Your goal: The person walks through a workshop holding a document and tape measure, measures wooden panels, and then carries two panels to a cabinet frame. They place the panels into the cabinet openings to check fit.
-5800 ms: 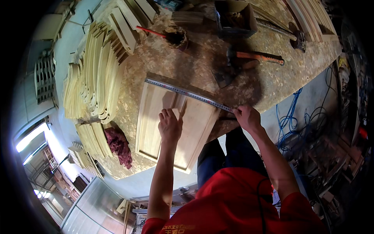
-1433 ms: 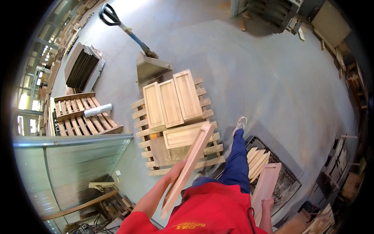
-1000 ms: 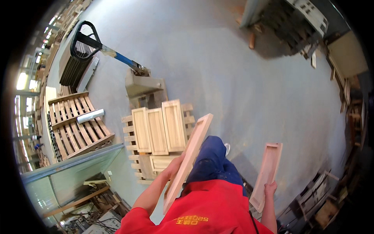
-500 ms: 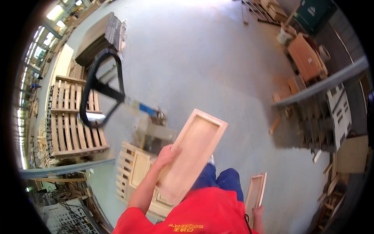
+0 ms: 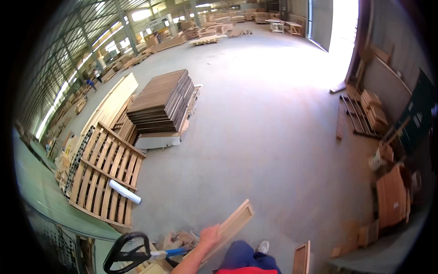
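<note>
My left hand (image 5: 211, 235) is closed around the edge of a framed wooden panel (image 5: 238, 217), pale and like a cabinet door. The panel slants up and away to the right, beside my blue-trousered legs. A second framed wooden panel (image 5: 301, 258) stands upright at the lower right. My right hand is out of sight below the picture's edge. Close to my left forearm is the black loop handle (image 5: 119, 243) of what looks like a pallet truck, with a blue part on its shaft. Some pale wood shows beneath it.
A slatted wooden pallet (image 5: 107, 176) leans at the left, a white roll (image 5: 125, 192) against it. Beyond stands a stack of brown boards (image 5: 159, 98). Cardboard (image 5: 391, 201), a bucket (image 5: 378, 160) and a dark green panel (image 5: 417, 116) line the right. A bright doorway (image 5: 340, 45) lies far ahead.
My view has tilted up toward the far hall. The left-hand panel now appears lower and more edge-on. My right hand, seen before on the second panel, has dropped out of view.
</note>
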Demonstrator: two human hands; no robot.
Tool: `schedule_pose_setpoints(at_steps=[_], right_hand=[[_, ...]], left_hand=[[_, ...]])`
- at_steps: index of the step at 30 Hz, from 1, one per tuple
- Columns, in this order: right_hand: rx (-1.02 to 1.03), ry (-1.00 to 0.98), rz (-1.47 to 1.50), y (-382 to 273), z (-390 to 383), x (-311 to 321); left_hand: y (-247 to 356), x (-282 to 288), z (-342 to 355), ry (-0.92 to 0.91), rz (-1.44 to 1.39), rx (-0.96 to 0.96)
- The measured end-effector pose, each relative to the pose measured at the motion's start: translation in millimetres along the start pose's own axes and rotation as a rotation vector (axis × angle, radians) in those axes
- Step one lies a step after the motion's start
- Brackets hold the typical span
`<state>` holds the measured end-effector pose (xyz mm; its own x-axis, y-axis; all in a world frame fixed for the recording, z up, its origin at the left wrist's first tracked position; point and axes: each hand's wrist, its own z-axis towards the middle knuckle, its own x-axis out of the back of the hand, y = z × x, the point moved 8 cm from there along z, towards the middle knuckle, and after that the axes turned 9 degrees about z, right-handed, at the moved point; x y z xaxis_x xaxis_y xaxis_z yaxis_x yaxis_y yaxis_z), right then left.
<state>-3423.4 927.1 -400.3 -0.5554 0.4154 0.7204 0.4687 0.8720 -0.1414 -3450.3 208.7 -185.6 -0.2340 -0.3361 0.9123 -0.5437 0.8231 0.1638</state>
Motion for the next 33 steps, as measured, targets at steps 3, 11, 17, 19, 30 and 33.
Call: schedule_pose_setpoints(at_steps=[3,11,17,19,30,33], right_hand=[[0.157,0.207,0.141,-179,70,122],[0.263,0.133,0.193,-556,296,299],[0.255,0.105,0.193,-700,419,338],[0.3,0.06,0.23,-763,481,344],[0.538,0.028,0.165,-1262,834,529],[0.781,0.116,0.088,-1414,900,561]], left_hand=[[-3,21,83,-0.004,-0.076,0.117],[-21,36,385,-0.116,0.016,0.208],[8,101,607,-0.292,-0.002,0.233],[14,119,699,-0.228,-0.053,0.203],[58,298,1107,-0.199,-0.064,0.367],[57,338,1196,-0.313,-0.143,0.454]])
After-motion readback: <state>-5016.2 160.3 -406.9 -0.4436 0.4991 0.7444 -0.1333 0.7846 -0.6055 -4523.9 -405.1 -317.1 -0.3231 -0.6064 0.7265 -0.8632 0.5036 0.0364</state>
